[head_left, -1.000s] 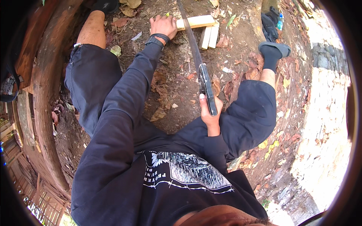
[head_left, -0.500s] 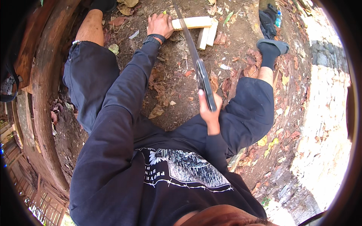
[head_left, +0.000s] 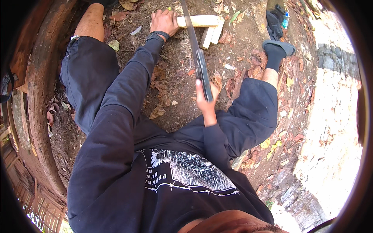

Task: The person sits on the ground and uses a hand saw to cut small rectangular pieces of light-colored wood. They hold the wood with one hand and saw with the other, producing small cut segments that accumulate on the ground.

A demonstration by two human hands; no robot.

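A pale wooden strip (head_left: 204, 21) lies on the ground just to the right of the person's left hand (head_left: 164, 22), its long axis running sideways from that hand. The left hand is the nearer one, touching the strip's left end. A saw (head_left: 195, 43) reaches from the right hand (head_left: 206, 97) forward and slightly left, so its blade (head_left: 190, 27) crosses the strip at a steep angle just right of the left hand's fingers. Whether the blade's edge touches the wood cannot be told from above.

The right hand is closed around the saw's dark handle (head_left: 204, 75), thumb along its left side. The strip is forward of this hand, well apart from it. The left hand lies back upward, its fingers pointing away from the body; whether they grip the wood or only press on it is hidden.

Farther right of the left hand, two short pale pieces (head_left: 207, 37) lie side by side under or against the strip's far end. Brown dry leaves (head_left: 157, 112) are scattered on the soil left of the right hand. A dark band (head_left: 159, 34) circles the left wrist.
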